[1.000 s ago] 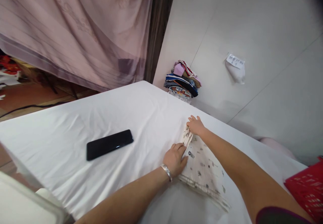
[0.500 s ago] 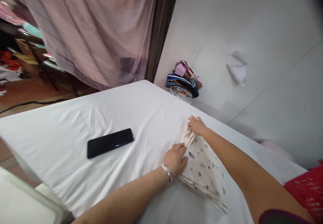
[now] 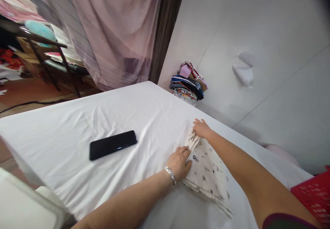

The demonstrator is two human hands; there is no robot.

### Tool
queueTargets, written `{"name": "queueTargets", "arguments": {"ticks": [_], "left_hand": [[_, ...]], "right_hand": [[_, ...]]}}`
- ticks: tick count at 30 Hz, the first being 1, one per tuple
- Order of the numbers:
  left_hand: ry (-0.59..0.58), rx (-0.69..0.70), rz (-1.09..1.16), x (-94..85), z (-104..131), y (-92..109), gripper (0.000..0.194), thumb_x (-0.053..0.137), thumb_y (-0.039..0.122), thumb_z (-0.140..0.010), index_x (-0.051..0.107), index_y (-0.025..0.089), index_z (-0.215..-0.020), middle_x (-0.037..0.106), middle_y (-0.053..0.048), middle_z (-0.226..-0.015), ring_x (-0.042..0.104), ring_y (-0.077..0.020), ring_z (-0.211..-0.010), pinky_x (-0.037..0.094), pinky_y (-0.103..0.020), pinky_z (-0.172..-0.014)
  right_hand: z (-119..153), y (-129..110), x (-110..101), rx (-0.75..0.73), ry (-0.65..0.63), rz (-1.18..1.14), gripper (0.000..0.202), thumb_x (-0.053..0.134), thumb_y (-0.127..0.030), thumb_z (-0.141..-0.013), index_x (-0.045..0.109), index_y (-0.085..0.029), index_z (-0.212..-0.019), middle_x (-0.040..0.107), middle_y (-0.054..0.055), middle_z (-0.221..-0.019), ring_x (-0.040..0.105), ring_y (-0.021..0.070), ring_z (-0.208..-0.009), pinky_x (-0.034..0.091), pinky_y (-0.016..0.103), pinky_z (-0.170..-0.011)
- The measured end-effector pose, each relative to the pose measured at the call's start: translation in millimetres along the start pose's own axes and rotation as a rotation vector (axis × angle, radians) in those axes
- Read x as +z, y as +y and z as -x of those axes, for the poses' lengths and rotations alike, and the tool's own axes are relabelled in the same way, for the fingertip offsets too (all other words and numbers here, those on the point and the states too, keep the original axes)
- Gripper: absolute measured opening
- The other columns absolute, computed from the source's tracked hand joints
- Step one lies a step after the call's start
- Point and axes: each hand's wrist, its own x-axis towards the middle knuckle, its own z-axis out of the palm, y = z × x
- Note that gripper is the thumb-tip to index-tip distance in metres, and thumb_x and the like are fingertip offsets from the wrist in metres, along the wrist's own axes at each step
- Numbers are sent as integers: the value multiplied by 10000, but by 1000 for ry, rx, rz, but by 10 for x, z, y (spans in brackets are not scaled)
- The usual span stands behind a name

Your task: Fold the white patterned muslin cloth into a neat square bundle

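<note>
A folded cream cloth (image 3: pixel 206 170) with small grey and brown prints lies on the white-covered table, its layers stacked along the near edge and bunched along the left edge. My left hand (image 3: pixel 179 162), with a silver bracelet at the wrist, grips the left edge, fingertips over the bunched fold and thumb on the printed face. At the far corner my right hand (image 3: pixel 202 128) holds the gathered fabric; some of its fingers stick out past the cloth, and its thumb is hidden. A black phone (image 3: pixel 113 145) lies to the left of both hands.
A stack of folded clothes (image 3: pixel 188 83) stands by the wall beyond the table's (image 3: pixel 144 105) far edge. On the right is a red basket (image 3: pixel 313 196). A pink curtain (image 3: pixel 116 26) hangs behind, near a chair (image 3: pixel 64 57). A white surface (image 3: pixel 23 201) shows at lower left.
The view has shifted slightly, showing more of the chair behind the curtain. Both hands keep their places on the cloth.
</note>
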Motion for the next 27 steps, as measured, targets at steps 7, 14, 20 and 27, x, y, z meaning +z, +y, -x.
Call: {"name": "queueTargets", "arguments": {"ticks": [7,14,20,27], "left_hand": [[-4,-6,6,16,6,-4,326,480,254,-793,516,190,-1110,499,-69,-1194,435,-204,-1079,388,-335,-941],[-15,-15,0,5,4,10,325,473,261,-793,519,195,-1108,502,-59,-1197,437,-204,-1079,392,-334,-937],[-31,-25,1,-7,0,8,336,462,263,-794,514,205,-1121,491,-55,-1216,435,-203,-1090,375,-341,-955],[-29,-7,-8,-25,-1,13,327,458,262,-793,520,197,-1108,502,-61,-1197,444,-206,-1066,377,-342,-947]], "right_hand": [[33,59,73,-1,1,-7,400,465,-104,-718,641,-249,-1047,372,72,-1376,172,258,-1318,101,510,-1019],[25,55,105,-13,2,4,346,476,-88,-711,659,-219,-973,489,102,-1262,235,260,-1293,153,500,-1011],[76,37,113,-5,73,14,332,458,-98,-744,637,-168,-1014,400,132,-1347,189,259,-1312,88,500,-1031],[131,46,151,-35,59,-23,373,423,-119,-771,622,-248,-1060,345,56,-1402,173,223,-1326,117,476,-1032]]}}
